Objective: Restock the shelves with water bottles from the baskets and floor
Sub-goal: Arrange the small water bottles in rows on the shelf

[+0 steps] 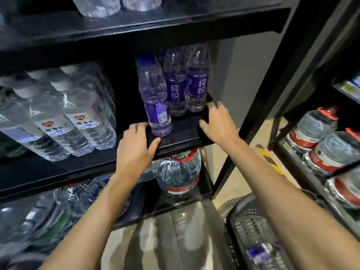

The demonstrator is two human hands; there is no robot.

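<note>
The left hand (134,145) and right hand (218,121) rest on the shelf (181,133) edge, fingers apart, holding nothing. A purple bottle (154,98) stands just beyond the left fingertips. This placement looks finished. Next comes a reach down to the basket (251,227) for another.

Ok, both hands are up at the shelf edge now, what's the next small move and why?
Probably nudge the front purple bottle back with the left hand. It stands alone near the lip of the shelf, ahead of the back pair, and that hand, right beside it, holds nothing.
</note>
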